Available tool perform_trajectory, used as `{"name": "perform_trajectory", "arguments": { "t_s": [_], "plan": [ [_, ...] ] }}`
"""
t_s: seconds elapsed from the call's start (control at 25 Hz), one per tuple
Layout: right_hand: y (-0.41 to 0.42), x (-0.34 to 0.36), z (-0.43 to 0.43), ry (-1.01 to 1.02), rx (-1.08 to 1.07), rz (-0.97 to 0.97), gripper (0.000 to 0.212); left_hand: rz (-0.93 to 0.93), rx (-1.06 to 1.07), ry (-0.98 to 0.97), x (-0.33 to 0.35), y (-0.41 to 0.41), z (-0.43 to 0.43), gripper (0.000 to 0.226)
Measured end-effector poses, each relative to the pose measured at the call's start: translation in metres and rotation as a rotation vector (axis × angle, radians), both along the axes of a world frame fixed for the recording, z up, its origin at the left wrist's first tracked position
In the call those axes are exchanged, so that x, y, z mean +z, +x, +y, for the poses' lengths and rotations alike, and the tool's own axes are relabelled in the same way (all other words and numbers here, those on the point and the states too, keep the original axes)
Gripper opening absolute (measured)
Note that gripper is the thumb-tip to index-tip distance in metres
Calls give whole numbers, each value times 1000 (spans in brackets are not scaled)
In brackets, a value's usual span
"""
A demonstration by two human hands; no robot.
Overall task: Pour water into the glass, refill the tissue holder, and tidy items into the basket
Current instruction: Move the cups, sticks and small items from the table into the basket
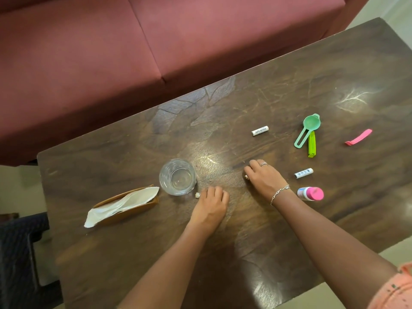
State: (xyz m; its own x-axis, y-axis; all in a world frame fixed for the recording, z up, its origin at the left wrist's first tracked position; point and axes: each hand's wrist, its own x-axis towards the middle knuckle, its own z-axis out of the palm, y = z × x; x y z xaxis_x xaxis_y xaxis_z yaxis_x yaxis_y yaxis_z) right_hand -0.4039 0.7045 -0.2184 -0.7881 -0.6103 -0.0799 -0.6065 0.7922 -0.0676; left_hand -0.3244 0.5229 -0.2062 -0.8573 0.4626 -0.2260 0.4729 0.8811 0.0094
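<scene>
A clear glass [177,176] stands upright near the table's middle. To its left lies a brown tissue holder [142,208] with a white tissue [124,205] spilling out of it. My left hand [211,202] rests on the table just right of the glass, its fingers curled round a small white battery [197,195]; only the battery's end shows. My right hand [264,178] lies knuckles-up further right, fingers curled over a small item [246,177] of which only a shiny tip shows. No basket is in view.
On the dark wooden table [245,230] lie loose things at the right: two white batteries [260,130] [303,173], a green measuring spoon [308,128], a lime clip [311,144], a pink clip [359,137] and a pink-capped bottle [310,193]. A maroon sofa [111,52] runs along the far edge.
</scene>
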Motion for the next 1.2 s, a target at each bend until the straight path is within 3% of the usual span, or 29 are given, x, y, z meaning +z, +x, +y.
{"name": "perform_trajectory", "arguments": {
  "t_s": [0.24,0.36,0.52,0.64,0.76,0.84,1.0,1.2],
  "plan": [
    [10,6,-7,-85,-126,104,15,-30,2,45,3,11,-1,26],
    [29,19,-20,-207,-231,110,22,7,-16,173,20,30,-8,17],
    [69,41,-57,-320,-280,107,15,57,53,332,54,62,-42,32],
    [100,56,-101,-405,-213,125,21,71,116,400,72,91,-89,17],
    [122,70,-156,-496,-138,156,26,-70,310,449,88,125,-146,46],
    [130,76,-191,-531,-127,147,35,-76,432,429,100,142,-182,50],
    [145,91,-282,-543,23,151,35,18,694,472,123,175,-265,8],
    [161,110,-395,-575,229,74,31,170,858,621,148,207,-365,8]
  ]
}}
